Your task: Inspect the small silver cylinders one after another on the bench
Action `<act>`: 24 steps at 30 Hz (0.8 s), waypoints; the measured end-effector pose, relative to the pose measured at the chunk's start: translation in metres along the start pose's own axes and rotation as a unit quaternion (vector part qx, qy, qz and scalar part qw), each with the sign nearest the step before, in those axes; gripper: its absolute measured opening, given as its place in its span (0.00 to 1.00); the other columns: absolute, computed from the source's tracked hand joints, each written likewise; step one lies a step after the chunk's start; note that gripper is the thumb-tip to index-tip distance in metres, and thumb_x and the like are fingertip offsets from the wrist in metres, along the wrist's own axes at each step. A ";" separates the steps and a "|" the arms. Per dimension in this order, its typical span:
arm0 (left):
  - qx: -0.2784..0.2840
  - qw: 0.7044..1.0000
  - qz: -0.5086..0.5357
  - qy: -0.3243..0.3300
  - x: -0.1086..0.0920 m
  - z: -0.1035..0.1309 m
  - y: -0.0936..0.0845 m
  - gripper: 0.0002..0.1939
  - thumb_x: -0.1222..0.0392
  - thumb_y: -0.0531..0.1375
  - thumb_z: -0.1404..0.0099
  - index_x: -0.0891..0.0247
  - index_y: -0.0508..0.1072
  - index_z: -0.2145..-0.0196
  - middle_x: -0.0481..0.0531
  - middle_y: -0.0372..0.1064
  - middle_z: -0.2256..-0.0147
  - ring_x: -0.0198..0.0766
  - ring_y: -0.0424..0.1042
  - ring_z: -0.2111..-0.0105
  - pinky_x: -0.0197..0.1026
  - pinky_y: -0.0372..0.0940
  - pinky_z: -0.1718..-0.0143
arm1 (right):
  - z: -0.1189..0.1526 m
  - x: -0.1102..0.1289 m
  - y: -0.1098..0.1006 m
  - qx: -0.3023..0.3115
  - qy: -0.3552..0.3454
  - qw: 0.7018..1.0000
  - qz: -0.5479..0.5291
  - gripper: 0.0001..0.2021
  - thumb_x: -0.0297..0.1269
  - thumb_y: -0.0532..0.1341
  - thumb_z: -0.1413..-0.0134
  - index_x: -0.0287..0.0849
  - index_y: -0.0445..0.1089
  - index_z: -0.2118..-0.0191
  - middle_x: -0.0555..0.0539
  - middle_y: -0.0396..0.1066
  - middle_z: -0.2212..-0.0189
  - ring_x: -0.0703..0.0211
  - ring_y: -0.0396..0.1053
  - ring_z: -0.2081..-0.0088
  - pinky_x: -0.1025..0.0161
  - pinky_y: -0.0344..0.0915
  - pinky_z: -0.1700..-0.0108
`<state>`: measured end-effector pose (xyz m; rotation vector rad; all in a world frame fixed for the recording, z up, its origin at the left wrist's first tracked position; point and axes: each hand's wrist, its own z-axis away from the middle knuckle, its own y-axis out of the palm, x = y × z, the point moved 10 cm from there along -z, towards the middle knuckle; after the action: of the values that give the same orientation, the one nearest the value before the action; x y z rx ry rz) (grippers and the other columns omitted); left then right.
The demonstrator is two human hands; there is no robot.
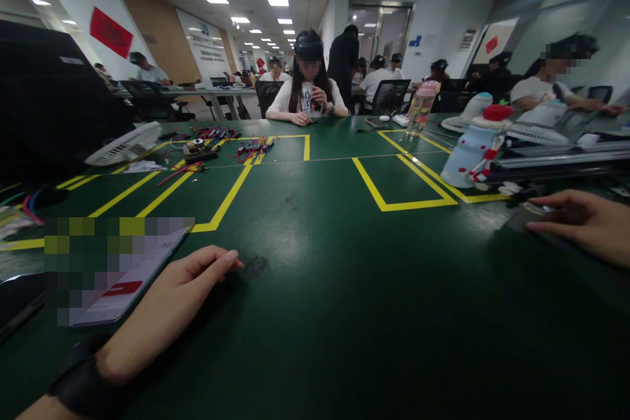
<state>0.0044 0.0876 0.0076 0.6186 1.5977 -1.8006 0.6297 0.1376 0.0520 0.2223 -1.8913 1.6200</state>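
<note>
My left hand [197, 279] rests at the left on the green table [315, 315], its fingers curled and pressed together; whether anything small is between them is hidden. Beside it lies a phone-like slab [132, 292] with a lit screen, partly pixelated. At the right edge my right hand [583, 220] has thumb and fingers around a small, clear or shiny item [536, 209] that I cannot make out. A blue bottle [465, 154] with a red top stands just beyond my right hand.
Bundles of coloured wires [253, 148] lie at the back left, near a white fan [125, 143]. A clear bottle [420, 111] with a pink lid stands at the back right. Yellow tape [418, 206] marks the table. Across it sits a person [308, 95]; others are behind.
</note>
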 end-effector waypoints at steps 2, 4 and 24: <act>-0.004 1.000 0.003 0.004 -0.003 0.000 -0.001 0.22 0.39 0.52 0.36 0.56 0.75 0.61 0.50 0.73 0.65 0.46 0.70 0.61 0.43 0.62 0.63 | 0.010 0.025 0.001 -0.056 -0.012 0.998 -0.020 0.23 0.36 0.67 0.53 0.42 0.65 0.50 0.35 0.69 0.56 0.60 0.69 0.59 0.57 0.62 0.54; -0.001 1.000 0.000 0.007 -0.008 -0.001 -0.001 0.20 0.40 0.53 0.36 0.57 0.75 0.62 0.49 0.73 0.67 0.45 0.71 0.64 0.41 0.63 0.64 | 0.021 0.058 0.017 -0.068 -0.051 0.989 -0.119 0.26 0.34 0.69 0.57 0.43 0.64 0.50 0.38 0.69 0.56 0.61 0.69 0.59 0.60 0.64 0.55; -0.033 0.930 0.008 0.367 -0.151 0.028 0.062 0.13 0.64 0.64 0.41 0.53 0.74 0.58 0.49 0.73 0.58 0.43 0.70 0.56 0.46 0.66 0.55 | 0.192 0.254 0.247 0.622 0.103 0.530 -0.568 0.14 0.42 0.60 0.43 0.38 0.67 0.56 0.46 0.68 0.59 0.65 0.69 0.60 0.59 0.64 0.49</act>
<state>0.1545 0.0800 0.0771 1.3827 2.0951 -1.5722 0.2370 0.0825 -0.0204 1.3923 0.1962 1.4326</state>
